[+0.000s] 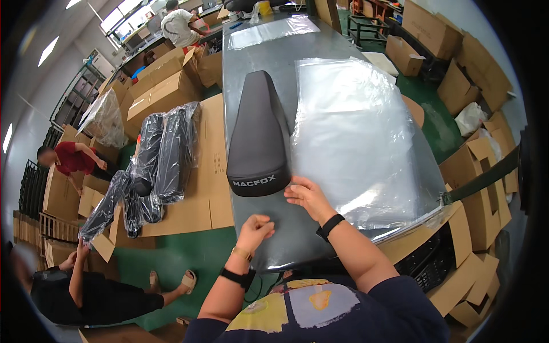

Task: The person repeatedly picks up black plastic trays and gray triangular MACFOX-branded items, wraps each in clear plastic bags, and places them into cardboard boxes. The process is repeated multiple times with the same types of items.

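Seat (258,131): black, long, tapered, centre of frame, lying on the grey table (286,237). Narrow end toward top of frame; wide end, with pale lettering, toward the hands.

Left hand (255,233): lower centre, below the seat and apart from it. Fingers curled, thumb close to them; nothing visible in the grip. Cannot tell whether fingertips meet.

Right hand (309,199): just beside the seat's lower right corner. Fingers extended, loosely apart, not clamped on anything visible. Contact with the seat: cannot tell.

Bags (354,131): clear, flat, stacked right of the seat, covering most of the table's right half. A further clear sheet (271,33) lies at the table's far end, top of frame.

Left of the table: several black pieces (177,151) in clear wrap, lying on cardboard (209,197). Co-worker in black (97,297), lower left, has a hand at the lower end of one wrapped piece. Person in red (77,160) at left; person in a pale shirt (180,28) at upper left. Open cartons (477,166) along the right side.
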Available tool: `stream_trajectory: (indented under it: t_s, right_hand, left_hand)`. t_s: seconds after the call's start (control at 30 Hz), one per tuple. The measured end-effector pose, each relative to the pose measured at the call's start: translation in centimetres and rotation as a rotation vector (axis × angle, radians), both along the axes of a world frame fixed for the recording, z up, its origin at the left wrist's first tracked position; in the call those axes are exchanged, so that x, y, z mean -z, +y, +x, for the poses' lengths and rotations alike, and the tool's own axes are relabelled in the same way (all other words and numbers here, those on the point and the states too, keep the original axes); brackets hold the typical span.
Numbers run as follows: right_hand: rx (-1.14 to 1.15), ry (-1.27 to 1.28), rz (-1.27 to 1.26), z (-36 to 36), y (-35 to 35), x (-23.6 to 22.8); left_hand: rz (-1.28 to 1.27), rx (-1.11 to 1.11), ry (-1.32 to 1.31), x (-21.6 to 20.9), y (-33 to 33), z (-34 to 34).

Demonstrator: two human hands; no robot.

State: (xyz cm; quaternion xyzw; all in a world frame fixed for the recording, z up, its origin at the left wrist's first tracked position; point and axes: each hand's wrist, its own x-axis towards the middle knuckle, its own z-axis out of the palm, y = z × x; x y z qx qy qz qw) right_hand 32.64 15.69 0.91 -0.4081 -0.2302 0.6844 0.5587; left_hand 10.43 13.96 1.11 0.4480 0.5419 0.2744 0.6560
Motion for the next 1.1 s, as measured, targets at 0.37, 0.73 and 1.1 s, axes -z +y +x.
stream_trajectory:
  t_s: [0.37,0.73,1.1]
  right_hand:
    - [0.121,-0.131,-0.167,-5.2,1.6,-2.7]
    - [0.184,-0.185,-0.028,-6.2,-2.4,1.1]
    - [0.125,-0.369,-0.197,-6.5,-13.7,1.4]
  left_hand:
    - [-0.267,-0.415,-0.099,4.2,-12.7,-14.4]
    - [-0.383,-0.458,-0.125,5.1,-17.8,-19.6]
    - [-0.394,-0.438,-0.088,7.5,-19.0,-26.2]
